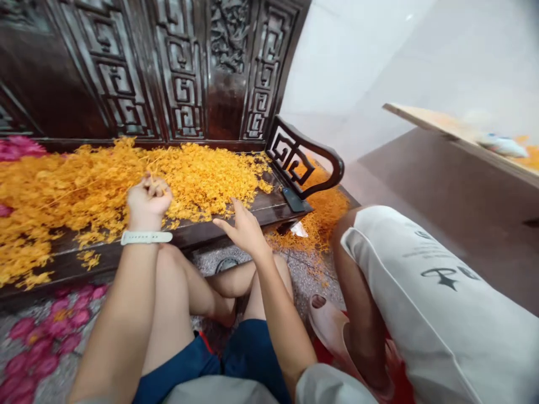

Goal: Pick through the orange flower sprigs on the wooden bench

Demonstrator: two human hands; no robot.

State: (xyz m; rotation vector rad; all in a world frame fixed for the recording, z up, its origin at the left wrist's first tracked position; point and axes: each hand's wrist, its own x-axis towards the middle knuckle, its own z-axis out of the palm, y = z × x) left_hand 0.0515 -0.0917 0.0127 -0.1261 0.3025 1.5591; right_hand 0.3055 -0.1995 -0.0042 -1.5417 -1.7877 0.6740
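A thick heap of small yellow-orange artificial-looking flowers covers the seat of a dark carved wooden bench. Over the heap, my left hand is closed, its curled fingers turned upward around a yellow flower sprig that partly blends into the pile behind. A pale watch band circles that wrist. My right hand reaches to the front edge of the seat, thumb and index finger stretched apart with nothing visible between them. Its index fingertip is near the flowers at the heap's edge.
A phone lies by the curved armrest. Pink flowers lie at lower left. Orange flowers cover floor beyond the bench end. Another person's leg in light shorts is close on my right, below a wooden board.
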